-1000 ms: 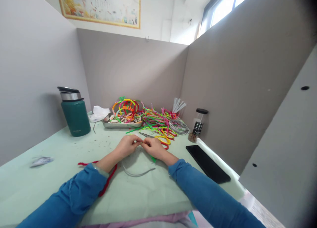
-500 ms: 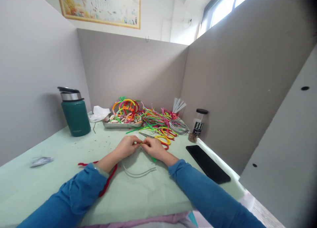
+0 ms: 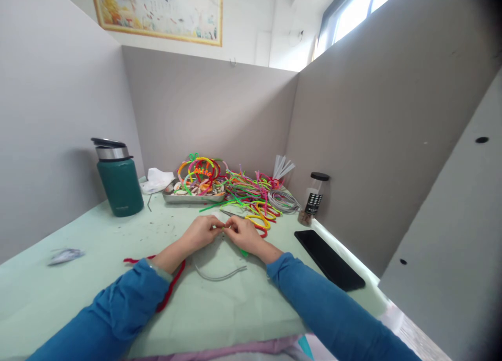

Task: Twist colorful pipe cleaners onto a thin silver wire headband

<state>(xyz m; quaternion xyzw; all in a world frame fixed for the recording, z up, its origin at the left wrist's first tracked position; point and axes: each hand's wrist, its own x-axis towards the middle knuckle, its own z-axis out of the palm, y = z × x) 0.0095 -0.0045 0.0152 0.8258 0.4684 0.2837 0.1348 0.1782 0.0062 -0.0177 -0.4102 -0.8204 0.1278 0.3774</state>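
Observation:
My left hand [image 3: 202,231] and my right hand [image 3: 245,234] meet over the middle of the table, thumbs and fingertips pinched together. Between them shows only a tiny greenish bit, too small to make out. A green fuzzy end [image 3: 243,253] pokes out below my right hand; whether it joins what I pinch is hidden. Just beyond my right hand lie scissors [image 3: 263,221] with yellow and red handles. A bent grey wire [image 3: 219,279] rests on the cloth nearer to me. A red pipe cleaner [image 3: 172,288] runs under my left forearm.
At the back, a metal tray [image 3: 192,198] holds flat pieces and colourful pipe-cleaner shapes, beside a heap of pipe cleaners [image 3: 251,186] and a coil of grey wire [image 3: 284,201]. A green bottle [image 3: 121,186] stands left; a jar [image 3: 312,200] and a phone [image 3: 329,259] are right.
Both hands stay in the same place with fingertips pinched together. Nothing else has visibly moved.

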